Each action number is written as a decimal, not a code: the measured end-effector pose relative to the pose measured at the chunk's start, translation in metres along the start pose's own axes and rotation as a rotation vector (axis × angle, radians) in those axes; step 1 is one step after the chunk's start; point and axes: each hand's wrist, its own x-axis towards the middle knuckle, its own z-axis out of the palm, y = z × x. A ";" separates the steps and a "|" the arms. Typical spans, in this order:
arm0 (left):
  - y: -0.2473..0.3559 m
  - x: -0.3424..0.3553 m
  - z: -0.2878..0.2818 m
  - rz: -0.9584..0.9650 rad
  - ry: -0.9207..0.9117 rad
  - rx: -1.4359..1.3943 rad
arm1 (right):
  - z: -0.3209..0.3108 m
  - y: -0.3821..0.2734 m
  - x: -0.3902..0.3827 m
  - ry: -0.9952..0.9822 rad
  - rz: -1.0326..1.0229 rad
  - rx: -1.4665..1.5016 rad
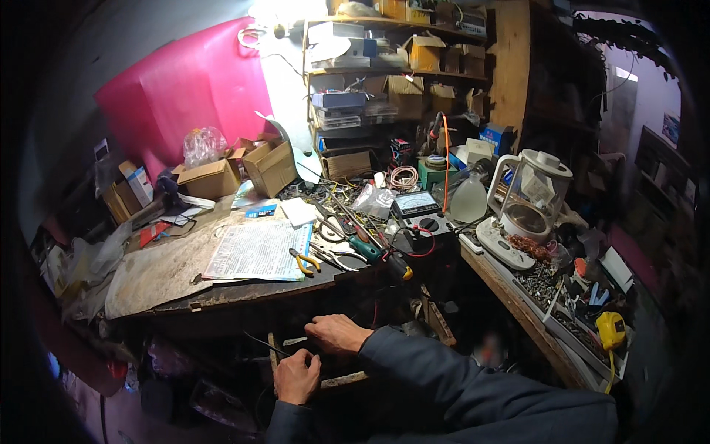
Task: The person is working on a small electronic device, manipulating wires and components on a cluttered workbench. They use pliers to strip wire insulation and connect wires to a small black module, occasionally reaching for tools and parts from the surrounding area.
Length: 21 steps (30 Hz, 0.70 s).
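Observation:
Below the front edge of the workbench, both of my hands are at what looks like a drawer or wooden frame (347,379). My left hand (297,377) is closed, and a thin black cord (262,342) runs out of it up to the left. Just above and to the right, my right hand (339,334) has its fingers curled down; whatever they hold is hidden. A small pale piece (294,341) lies between the two hands. On the bench edge above are yellow-handled pliers (305,263), a green-handled screwdriver (364,248) and a printed sheet (255,250).
An analog multimeter (421,211) with leads stands at the back of the bench. To the right, a side bench carries a glass kettle (536,196), scattered small metal parts and a yellow tape measure (611,329). Cardboard boxes (270,166) stand at back left, beneath crowded shelves (399,72).

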 end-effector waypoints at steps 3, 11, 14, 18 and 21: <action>0.002 0.002 0.001 0.021 0.001 0.005 | 0.001 0.005 -0.001 0.005 0.001 -0.040; 0.006 0.000 -0.003 -0.001 -0.004 -0.006 | -0.001 0.001 -0.002 0.027 -0.026 -0.041; 0.006 0.000 -0.002 0.002 0.005 -0.001 | -0.002 0.001 -0.002 0.028 -0.025 -0.036; 0.004 0.000 -0.001 0.007 0.008 0.021 | 0.001 0.003 -0.001 0.031 -0.022 -0.031; 0.005 0.000 -0.002 0.000 0.005 0.010 | -0.001 0.001 -0.002 0.023 -0.007 -0.042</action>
